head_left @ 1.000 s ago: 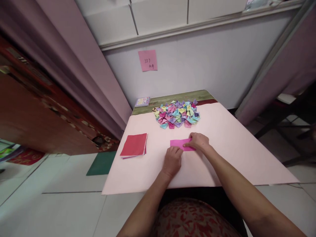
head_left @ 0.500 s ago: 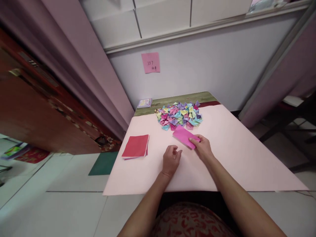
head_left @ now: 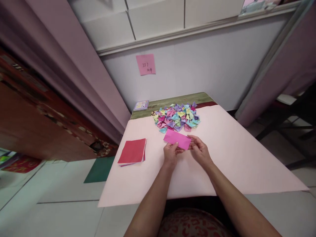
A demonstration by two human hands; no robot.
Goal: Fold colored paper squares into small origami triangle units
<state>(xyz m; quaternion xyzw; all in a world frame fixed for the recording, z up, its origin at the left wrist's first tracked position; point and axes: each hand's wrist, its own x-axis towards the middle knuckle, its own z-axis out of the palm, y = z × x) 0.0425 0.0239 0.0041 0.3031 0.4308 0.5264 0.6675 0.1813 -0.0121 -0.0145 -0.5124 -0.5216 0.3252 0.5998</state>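
Note:
A bright pink sheet of folded paper (head_left: 176, 138), now an oblong, is held above the table between both hands. My left hand (head_left: 171, 154) pinches its lower edge, thumb on top and fingers beneath. At the right end, my right hand (head_left: 200, 149) has its fingers against the paper's edge; part of that grip is hidden. Just beyond the paper lies a heap of small folded paper pieces (head_left: 176, 117) in many colours. To the left sits a stack of square paper (head_left: 132, 151) with a red sheet on top.
Pale pink paper (head_left: 237, 158) covers most of the table, with a green wood-patterned strip (head_left: 163, 108) bare at the back. A small pile of printed cards (head_left: 141, 105) lies at the back left corner. A pink note (head_left: 145, 65) is stuck to the wall.
My left hand has come up and taken hold of the pink paper's lower edge. The paper has moved slightly left and lies more level. My right hand's grip has shifted to its right end.

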